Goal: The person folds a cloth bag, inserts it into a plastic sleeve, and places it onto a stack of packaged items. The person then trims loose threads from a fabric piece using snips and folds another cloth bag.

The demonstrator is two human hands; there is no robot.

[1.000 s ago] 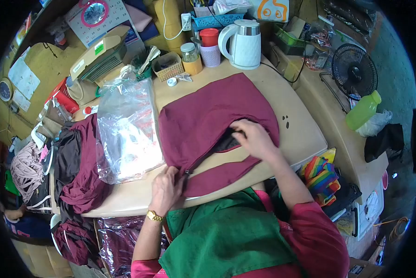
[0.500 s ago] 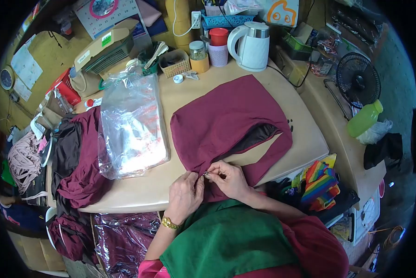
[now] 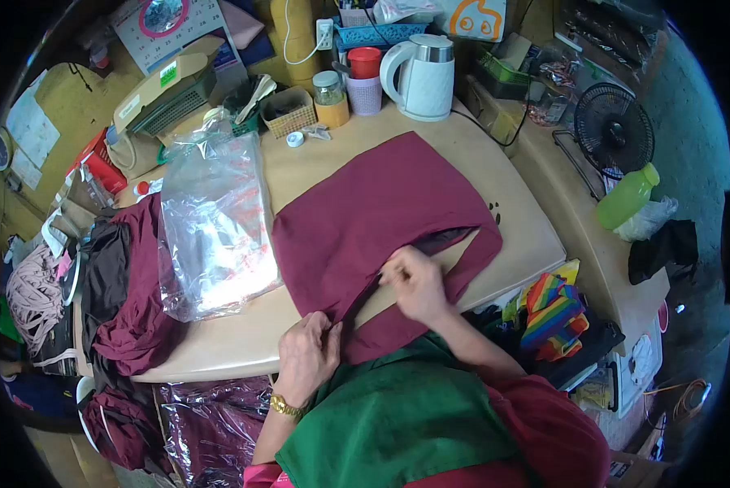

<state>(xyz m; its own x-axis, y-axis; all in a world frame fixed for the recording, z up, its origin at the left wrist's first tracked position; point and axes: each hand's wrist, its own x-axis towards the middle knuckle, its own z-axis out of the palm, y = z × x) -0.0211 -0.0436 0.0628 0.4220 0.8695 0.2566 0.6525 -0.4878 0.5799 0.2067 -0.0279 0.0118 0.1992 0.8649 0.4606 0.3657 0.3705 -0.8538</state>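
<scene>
A maroon cloth bag (image 3: 373,203) with a dark lining lies on the padded table in front of me, its strap looping toward my body. My left hand (image 3: 306,358) is closed on the bag's edge, where the strap joins at the near left corner. With fingers curled in a pinch, my right hand (image 3: 418,285) is at the rim of the bag's opening. Something small and dark shows at its fingertips, too small to name. The dark lining (image 3: 442,237) shows in the opening beyond that hand.
Clear plastic bags (image 3: 215,228) lie left of the bag, beside a heap of maroon and black cloth (image 3: 133,285). Along the back stand a white kettle (image 3: 427,80), a jar (image 3: 329,98) and baskets. To the right are a fan (image 3: 614,130) and a green bottle (image 3: 627,195).
My right hand has moved away from my left, up and to the right along the bag's opening. My left hand stays at the corner. The whole view has shifted slightly.
</scene>
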